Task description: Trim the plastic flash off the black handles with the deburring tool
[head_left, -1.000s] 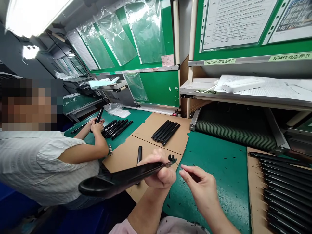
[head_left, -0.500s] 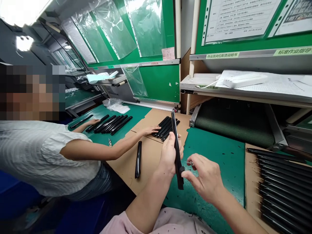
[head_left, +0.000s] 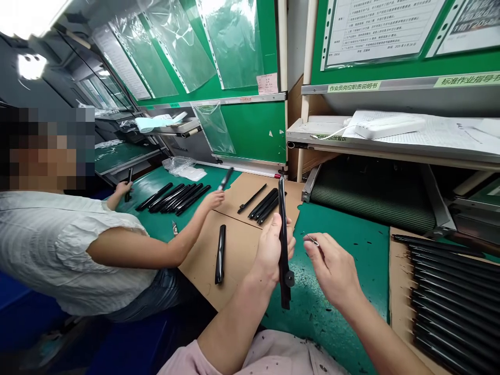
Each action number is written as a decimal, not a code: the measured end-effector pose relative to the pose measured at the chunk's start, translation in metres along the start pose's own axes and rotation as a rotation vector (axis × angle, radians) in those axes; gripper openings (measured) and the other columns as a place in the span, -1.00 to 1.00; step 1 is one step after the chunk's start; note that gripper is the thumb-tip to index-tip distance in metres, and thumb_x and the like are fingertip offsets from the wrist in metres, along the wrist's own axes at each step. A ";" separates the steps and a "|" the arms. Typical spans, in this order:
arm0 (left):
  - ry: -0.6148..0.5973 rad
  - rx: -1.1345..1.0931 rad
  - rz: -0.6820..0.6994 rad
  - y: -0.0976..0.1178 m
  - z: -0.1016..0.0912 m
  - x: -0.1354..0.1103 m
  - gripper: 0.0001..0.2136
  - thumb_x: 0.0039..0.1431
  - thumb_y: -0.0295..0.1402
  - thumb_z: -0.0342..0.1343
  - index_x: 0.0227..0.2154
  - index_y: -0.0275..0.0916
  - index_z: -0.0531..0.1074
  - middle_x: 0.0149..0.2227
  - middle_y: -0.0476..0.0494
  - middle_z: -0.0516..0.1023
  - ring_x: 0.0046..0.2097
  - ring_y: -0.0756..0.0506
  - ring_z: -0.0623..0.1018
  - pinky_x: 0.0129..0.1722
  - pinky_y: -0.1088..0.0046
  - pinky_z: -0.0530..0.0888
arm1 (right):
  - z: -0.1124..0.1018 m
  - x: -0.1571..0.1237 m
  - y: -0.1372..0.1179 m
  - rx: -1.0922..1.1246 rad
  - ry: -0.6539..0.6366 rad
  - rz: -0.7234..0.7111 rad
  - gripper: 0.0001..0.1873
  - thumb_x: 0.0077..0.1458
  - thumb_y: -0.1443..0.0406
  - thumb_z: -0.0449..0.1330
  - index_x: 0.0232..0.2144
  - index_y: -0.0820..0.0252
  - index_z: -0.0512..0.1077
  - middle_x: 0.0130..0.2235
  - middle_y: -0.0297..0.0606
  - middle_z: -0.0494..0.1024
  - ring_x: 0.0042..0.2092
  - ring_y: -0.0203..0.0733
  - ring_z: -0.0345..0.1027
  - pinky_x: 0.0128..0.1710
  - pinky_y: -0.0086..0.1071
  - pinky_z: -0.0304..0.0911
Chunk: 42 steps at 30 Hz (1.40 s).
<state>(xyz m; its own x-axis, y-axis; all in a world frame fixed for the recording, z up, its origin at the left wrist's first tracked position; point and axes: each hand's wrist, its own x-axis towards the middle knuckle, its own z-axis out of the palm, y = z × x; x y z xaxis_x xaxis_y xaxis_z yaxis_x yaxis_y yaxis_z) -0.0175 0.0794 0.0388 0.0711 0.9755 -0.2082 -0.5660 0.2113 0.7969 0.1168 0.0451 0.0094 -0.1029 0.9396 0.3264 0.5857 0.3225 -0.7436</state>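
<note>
My left hand (head_left: pixel 271 250) grips a long black plastic strip (head_left: pixel 283 229), held upright on edge over the green mat (head_left: pixel 344 250). A small round knob sits near the strip's lower end. My right hand (head_left: pixel 332 265) is just right of it, fingers pinched on a thin metal tool (head_left: pixel 311 239) whose tip points toward the strip. A co-worker sits at my left; one hand (head_left: pixel 213 199) lifts a black strip (head_left: pixel 225 178) from the cardboard, the other hand (head_left: pixel 122 187) holds another piece.
Cardboard sheet (head_left: pixel 234 245) carries one lone black strip (head_left: pixel 221 254) and a small row of strips (head_left: pixel 265 203). More strips (head_left: pixel 172 197) lie at the co-worker's place. A stack of long black strips (head_left: pixel 449 291) fills cardboard at right. A ribbed conveyor (head_left: pixel 371 200) runs under the shelf.
My right hand has let go of the strip's lower end and lifted away with the thin tool. The co-worker picked a strip off the row and drew it back.
</note>
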 end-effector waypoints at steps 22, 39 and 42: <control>-0.116 0.088 -0.118 -0.016 0.011 -0.020 -0.59 0.17 0.10 0.02 -0.36 -0.19 0.25 -0.71 0.23 -0.02 -0.71 0.13 -0.06 -0.74 0.64 -0.07 | -0.021 0.044 0.006 -0.011 0.510 -0.416 -0.85 0.16 0.37 0.27 -0.18 0.17 0.55 -0.27 -0.26 0.57 -0.24 -0.22 0.41 -0.25 -0.35 0.35; -0.510 -0.209 -0.378 -0.019 -0.001 -0.033 -0.64 0.29 0.00 -0.09 -0.32 -0.21 0.36 -0.73 0.20 0.05 -0.78 0.16 -0.10 -0.81 0.68 -0.01 | -0.047 0.068 0.012 -0.100 0.482 -0.389 -0.76 0.23 0.28 0.18 -0.08 0.19 0.52 -0.29 -0.24 0.57 -0.43 -0.31 0.36 -0.40 -0.42 0.28; -0.515 -0.237 -0.411 -0.018 -0.002 -0.035 -0.64 0.30 0.00 -0.11 -0.31 -0.20 0.37 -0.73 0.19 0.06 -0.77 0.16 -0.10 -0.81 0.69 0.00 | -0.043 0.068 0.016 -0.151 0.499 -0.442 -0.77 0.23 0.34 0.15 -0.09 0.21 0.53 -0.26 -0.20 0.61 -0.31 -0.22 0.46 -0.28 -0.38 0.31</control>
<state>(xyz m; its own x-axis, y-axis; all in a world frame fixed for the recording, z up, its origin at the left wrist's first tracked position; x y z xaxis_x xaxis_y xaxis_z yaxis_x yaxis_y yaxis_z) -0.0109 0.0412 0.0304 0.6651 0.7363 -0.1246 -0.5690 0.6078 0.5539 0.1537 0.1091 0.0445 0.0037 0.5460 0.8378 0.6835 0.6102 -0.4007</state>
